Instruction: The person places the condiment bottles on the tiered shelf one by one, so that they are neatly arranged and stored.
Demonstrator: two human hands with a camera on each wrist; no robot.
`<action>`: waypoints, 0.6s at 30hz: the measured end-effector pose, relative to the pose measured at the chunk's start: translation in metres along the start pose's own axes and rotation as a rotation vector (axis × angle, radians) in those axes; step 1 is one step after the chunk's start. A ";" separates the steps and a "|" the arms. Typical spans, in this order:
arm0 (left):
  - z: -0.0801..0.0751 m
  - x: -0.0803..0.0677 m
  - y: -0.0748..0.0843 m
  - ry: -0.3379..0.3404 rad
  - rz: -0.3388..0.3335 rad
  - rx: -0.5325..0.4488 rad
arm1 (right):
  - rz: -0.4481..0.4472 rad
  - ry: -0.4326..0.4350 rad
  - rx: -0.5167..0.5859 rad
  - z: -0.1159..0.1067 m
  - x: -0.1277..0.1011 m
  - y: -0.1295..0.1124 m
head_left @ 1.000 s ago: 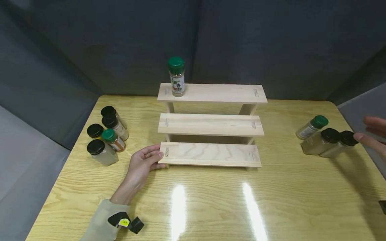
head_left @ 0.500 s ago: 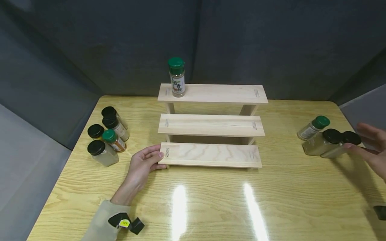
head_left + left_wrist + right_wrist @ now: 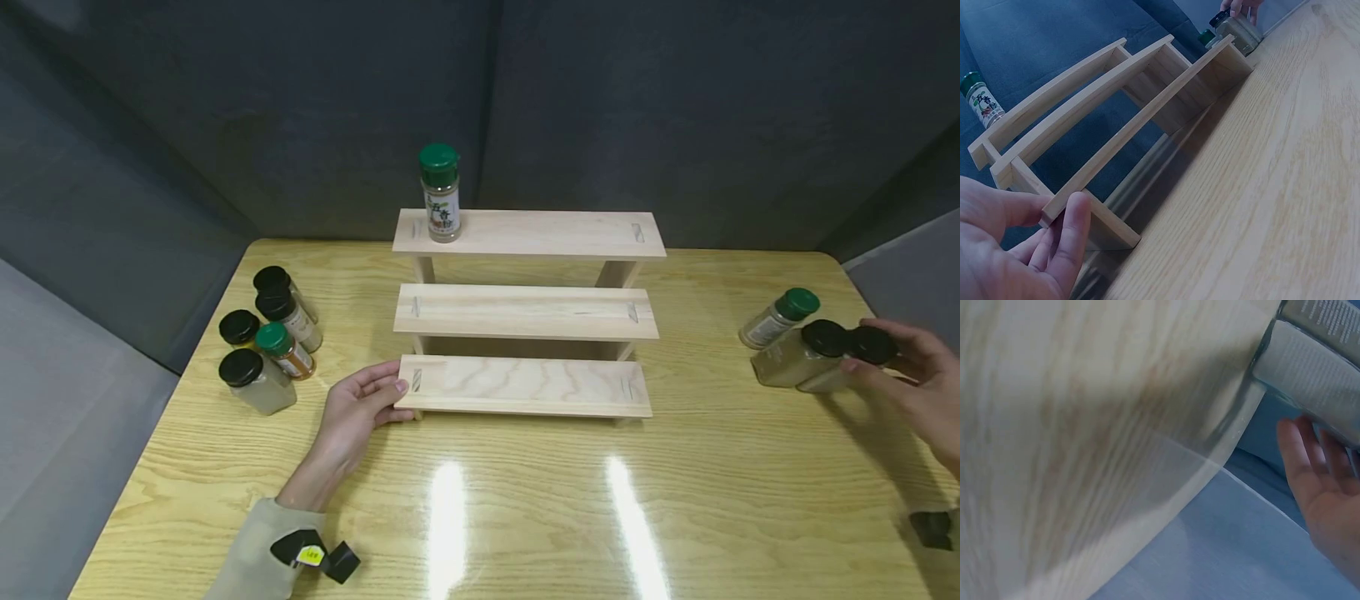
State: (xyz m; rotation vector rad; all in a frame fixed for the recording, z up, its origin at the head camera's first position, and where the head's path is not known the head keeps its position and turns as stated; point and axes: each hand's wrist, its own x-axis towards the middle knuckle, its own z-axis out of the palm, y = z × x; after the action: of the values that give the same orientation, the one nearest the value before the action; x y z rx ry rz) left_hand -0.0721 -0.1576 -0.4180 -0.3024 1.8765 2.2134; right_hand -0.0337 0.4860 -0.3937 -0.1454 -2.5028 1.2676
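Observation:
A three-tier wooden rack [image 3: 525, 312] stands mid-table, with a green-capped spice bottle [image 3: 439, 193] on the left of its top shelf. My left hand [image 3: 372, 398] rests against the left end of the bottom shelf, fingers fairly straight; the left wrist view shows the fingertips [image 3: 1072, 228] at that shelf's corner. At the right edge my right hand [image 3: 896, 360] curls round the cap of a black-capped jar [image 3: 843, 367] lying on its side. In the right wrist view the fingers [image 3: 1319, 462] lie against that jar [image 3: 1313, 378].
A second black-capped jar [image 3: 795, 357] and a green-capped bottle [image 3: 776, 317] lie beside the held jar. Several upright jars [image 3: 266, 342] cluster at the table's left. Dark fabric walls close in behind, and the table edge runs just right of my right hand.
My right hand came in from the right edge and closed over the black-capped jar's cap. The left hand and the rack have not moved.

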 end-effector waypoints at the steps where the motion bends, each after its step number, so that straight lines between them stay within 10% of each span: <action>1: 0.000 0.000 0.000 0.000 -0.001 -0.001 | 0.010 0.006 0.003 0.000 0.000 -0.001; 18: 0.000 -0.003 0.002 0.000 -0.008 -0.003 | -0.011 0.125 0.062 -0.009 -0.009 -0.012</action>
State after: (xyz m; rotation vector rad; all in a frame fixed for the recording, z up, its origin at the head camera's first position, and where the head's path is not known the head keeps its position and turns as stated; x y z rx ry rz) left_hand -0.0698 -0.1584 -0.4148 -0.3099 1.8687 2.2113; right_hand -0.0219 0.4833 -0.3812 -0.1892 -2.3531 1.2891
